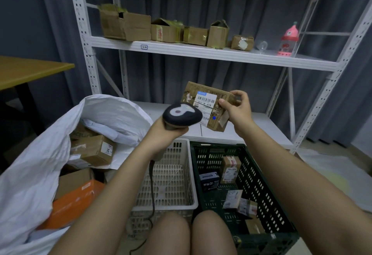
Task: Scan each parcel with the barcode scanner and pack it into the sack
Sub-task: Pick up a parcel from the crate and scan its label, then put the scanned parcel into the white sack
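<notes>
Gripping scanner (182,115) (apparently blurred) and parcel (207,104), fingers curled, above crates (267,192).

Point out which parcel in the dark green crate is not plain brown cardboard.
The dark blue box with white printing, at the far left of the green crate. The other parcels there are brown cardboard with white labels.

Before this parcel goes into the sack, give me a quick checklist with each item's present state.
1. Barcode scanner gripped in left hand: ok.
2. Parcel held by right hand: ok.
3. Label faces the scanner: ok.
4. Blue aiming dot on the barcode: not ok, it sits on cardboard beside the label.
5. Scan registered: cannot tell.
6. Sack mouth open: ok.
</notes>
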A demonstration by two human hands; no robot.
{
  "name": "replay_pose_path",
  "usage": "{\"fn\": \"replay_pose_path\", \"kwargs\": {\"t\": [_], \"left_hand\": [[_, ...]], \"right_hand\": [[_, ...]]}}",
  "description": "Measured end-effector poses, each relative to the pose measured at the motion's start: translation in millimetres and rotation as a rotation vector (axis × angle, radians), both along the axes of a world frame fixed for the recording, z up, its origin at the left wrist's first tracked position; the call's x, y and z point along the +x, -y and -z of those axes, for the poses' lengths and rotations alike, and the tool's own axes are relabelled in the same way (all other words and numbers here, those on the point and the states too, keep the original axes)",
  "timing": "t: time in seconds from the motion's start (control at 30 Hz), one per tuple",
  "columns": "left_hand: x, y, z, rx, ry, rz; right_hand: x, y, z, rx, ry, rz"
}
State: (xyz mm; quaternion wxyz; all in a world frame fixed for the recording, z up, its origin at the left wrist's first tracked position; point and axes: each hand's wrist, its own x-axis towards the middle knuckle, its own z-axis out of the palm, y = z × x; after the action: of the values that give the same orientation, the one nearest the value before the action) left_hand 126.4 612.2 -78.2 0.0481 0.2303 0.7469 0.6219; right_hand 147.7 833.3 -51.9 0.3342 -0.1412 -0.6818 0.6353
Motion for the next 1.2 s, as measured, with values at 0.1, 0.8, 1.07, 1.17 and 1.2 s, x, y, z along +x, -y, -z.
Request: {"fn": "replay_pose_path", "kwargs": {"t": [0.1, 0.8, 1.07, 1.17, 1.2], "left_hand": [[0.5, 0.8, 9.9, -0.002, 0.035, 0.006], [0.5, 0.0, 27.5, -0.016, 0.107, -0.019], [4.3, 10.8, 22.8, -0.002, 0.102, -0.09], [5.9, 22.7, 19.1, 0.041, 0.105, -0.138], [6.7, 28.5, 17.2, 0.052, 0.102, -0.16]], "right_hand": [[-2.3, -0.5, 4.8, -0.01, -0.011, -0.013], [-4.4, -1.4, 16.6, -0.078, -0.032, -0.07], [-2.8, 5.5, 11.9, -0.084, -0.057, -0.094], [-1.2, 14.1, 9.7, -0.053, -0.062, -0.13], [-0.8, 17.9, 8.6, -0.042, -0.063, -0.149]]}}
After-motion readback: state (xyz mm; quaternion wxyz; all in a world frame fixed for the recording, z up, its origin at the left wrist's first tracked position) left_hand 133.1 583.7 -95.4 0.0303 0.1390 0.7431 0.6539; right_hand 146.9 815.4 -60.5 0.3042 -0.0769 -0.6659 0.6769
